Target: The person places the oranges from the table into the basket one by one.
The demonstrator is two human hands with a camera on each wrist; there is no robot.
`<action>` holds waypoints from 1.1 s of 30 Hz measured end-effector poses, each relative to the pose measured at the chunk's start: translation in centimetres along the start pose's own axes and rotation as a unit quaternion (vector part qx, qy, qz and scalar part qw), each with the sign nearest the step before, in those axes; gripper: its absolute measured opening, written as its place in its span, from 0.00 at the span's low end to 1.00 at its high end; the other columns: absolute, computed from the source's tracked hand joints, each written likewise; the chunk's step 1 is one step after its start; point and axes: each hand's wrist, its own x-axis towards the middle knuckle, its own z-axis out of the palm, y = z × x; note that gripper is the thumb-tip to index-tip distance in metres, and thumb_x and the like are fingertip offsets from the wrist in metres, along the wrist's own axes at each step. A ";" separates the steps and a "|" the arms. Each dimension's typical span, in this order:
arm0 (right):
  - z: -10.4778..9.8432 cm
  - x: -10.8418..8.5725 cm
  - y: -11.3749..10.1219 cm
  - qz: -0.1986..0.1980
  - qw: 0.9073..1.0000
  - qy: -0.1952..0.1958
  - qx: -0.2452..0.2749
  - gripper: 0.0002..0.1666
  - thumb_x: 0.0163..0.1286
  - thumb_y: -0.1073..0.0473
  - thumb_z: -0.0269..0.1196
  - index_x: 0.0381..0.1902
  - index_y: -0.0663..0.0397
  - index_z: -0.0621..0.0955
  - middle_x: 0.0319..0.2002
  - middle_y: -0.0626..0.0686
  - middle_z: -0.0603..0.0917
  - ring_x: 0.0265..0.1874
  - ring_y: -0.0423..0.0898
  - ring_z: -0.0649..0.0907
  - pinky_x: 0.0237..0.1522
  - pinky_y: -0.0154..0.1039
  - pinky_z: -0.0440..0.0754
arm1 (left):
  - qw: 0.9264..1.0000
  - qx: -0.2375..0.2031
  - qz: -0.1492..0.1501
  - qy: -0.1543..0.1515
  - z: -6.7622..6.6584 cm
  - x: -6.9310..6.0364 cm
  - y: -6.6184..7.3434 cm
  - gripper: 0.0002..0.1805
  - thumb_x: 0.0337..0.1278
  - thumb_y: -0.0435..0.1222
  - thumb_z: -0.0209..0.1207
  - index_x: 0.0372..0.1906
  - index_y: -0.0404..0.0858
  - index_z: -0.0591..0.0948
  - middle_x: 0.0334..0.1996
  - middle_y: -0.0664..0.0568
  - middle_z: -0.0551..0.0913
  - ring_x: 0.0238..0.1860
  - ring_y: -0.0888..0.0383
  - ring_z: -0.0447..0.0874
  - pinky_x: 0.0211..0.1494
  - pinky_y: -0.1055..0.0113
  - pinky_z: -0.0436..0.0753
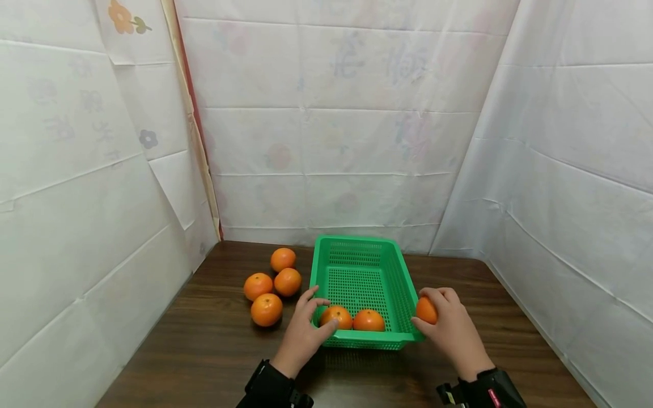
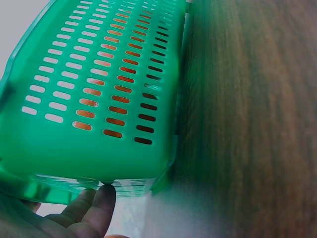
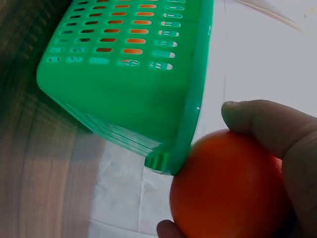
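Observation:
A green slatted basket (image 1: 357,335) stands on the table with two oranges, one left (image 1: 336,317) and one right (image 1: 369,321), at its near end. My left hand (image 1: 303,331) is at the basket's near left corner, fingers spread around the rim; in the left wrist view its fingers (image 2: 99,210) touch the basket wall (image 2: 74,153). My right hand (image 1: 454,328) grips another orange (image 1: 426,310) just outside the basket's right rim. The right wrist view shows that orange (image 3: 228,188) between thumb and fingers, right by the rim's corner.
Several oranges lie on the dark wooden table (image 1: 204,340) left of the basket, the nearest one (image 1: 266,310) close to my left hand. White sheeting (image 1: 331,141) hangs behind the table and on both sides.

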 end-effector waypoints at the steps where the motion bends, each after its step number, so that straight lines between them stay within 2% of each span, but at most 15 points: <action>1: -0.1 0.1 0.0 0.001 1.000 -0.006 0.002 0.32 0.62 0.57 0.80 0.62 0.53 0.82 0.58 0.64 0.76 0.43 0.55 0.82 0.37 0.45 0.91 | 1.000 0.001 0.001 0.001 0.0 0.0 0.0 0.20 0.75 0.47 0.65 0.65 0.48 0.78 0.87 0.48 0.49 0.87 0.34 0.46 0.86 0.35 0.65; 10: -0.6 0.7 -0.2 0.003 0.999 -0.036 0.008 0.32 0.63 0.57 0.79 0.63 0.54 0.82 0.58 0.63 0.76 0.41 0.53 0.81 0.34 0.38 0.87 | 1.000 0.008 0.004 0.004 0.1 0.0 -0.2 0.21 0.75 0.48 0.65 0.65 0.48 0.78 0.87 0.48 0.50 0.87 0.35 0.47 0.86 0.35 0.65; 20: -0.5 1.1 -0.3 0.003 0.998 -0.056 0.023 0.34 0.65 0.56 0.78 0.66 0.54 0.81 0.60 0.63 0.75 0.42 0.52 0.82 0.36 0.38 0.88 | 1.000 0.008 0.004 0.003 0.1 -0.1 -0.2 0.20 0.75 0.48 0.65 0.65 0.51 0.78 0.87 0.50 0.50 0.87 0.37 0.46 0.87 0.36 0.64; 33: -0.4 1.6 -0.3 0.004 0.997 -0.073 0.036 0.35 0.66 0.55 0.78 0.68 0.55 0.79 0.60 0.62 0.75 0.43 0.51 0.81 0.37 0.37 0.87 | 1.000 0.003 -0.002 0.000 0.0 0.1 -0.2 0.20 0.75 0.49 0.65 0.65 0.49 0.78 0.88 0.51 0.49 0.87 0.36 0.44 0.87 0.34 0.63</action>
